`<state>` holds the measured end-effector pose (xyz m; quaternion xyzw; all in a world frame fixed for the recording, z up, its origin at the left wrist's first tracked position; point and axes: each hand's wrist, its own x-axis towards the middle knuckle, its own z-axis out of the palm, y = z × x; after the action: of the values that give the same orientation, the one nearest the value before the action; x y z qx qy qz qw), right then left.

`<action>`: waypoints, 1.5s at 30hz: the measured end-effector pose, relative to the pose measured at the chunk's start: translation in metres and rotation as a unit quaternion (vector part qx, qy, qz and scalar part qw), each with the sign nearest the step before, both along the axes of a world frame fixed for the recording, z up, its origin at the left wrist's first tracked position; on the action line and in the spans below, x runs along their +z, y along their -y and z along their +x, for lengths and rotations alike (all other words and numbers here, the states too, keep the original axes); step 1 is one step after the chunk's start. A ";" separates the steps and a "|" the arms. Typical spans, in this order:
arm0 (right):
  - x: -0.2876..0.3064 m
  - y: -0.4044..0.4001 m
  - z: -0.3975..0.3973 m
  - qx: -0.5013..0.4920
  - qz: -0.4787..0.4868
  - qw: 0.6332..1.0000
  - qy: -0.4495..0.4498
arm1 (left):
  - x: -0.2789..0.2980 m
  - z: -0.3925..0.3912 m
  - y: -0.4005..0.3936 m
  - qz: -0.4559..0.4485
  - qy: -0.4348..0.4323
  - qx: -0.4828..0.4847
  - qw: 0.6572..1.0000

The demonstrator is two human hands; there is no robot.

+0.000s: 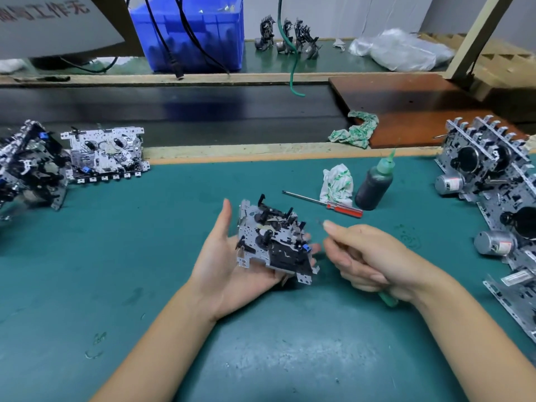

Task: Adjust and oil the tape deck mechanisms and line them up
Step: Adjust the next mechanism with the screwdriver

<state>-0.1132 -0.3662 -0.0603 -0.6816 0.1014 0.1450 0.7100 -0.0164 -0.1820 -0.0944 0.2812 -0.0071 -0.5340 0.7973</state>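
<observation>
A metal tape deck mechanism [272,239] with black plastic parts lies tilted on the palm of my left hand [229,265], whose thumb stands up beside its left edge. My right hand [368,256] is just to its right, fingers curled round a thin green-handled tool [388,298]; only the handle end shows below the fist and a faint tip near my thumb. A dark oil bottle [374,184] with a green nozzle stands upright behind. More mechanisms lie at the left [107,153] and stand in a row at the right [493,175].
A red-handled screwdriver [324,203] and a crumpled white-green rag [336,184] lie on the green mat [145,256] beside the bottle. Another rag [356,130] sits on a brown board. A blue bin [188,33] and a few mechanisms [290,36] stand at the back.
</observation>
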 end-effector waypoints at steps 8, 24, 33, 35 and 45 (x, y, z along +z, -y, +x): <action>-0.005 -0.001 -0.005 -0.012 0.080 0.997 -0.011 | 0.004 -0.002 -0.005 -0.077 -0.068 0.010 0.995; -0.019 0.015 0.006 -0.402 -0.464 0.731 0.298 | -0.003 0.006 -0.009 -0.034 0.034 -0.137 0.989; -0.042 0.051 0.030 -0.437 -0.312 0.837 0.110 | -0.005 0.005 -0.008 -0.020 0.018 -0.093 0.995; -0.041 0.050 0.029 -0.433 -0.277 0.849 0.118 | -0.004 0.005 -0.008 -0.022 0.011 -0.094 0.995; 0.003 0.016 0.015 -0.408 0.185 0.870 0.205 | -0.007 0.011 -0.010 0.003 0.019 -0.084 0.996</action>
<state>-0.0986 -0.3825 -0.0578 -0.4505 0.1937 -0.2847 0.8237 -0.0050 -0.1723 -0.1015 0.2919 -0.0449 -0.5936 0.7486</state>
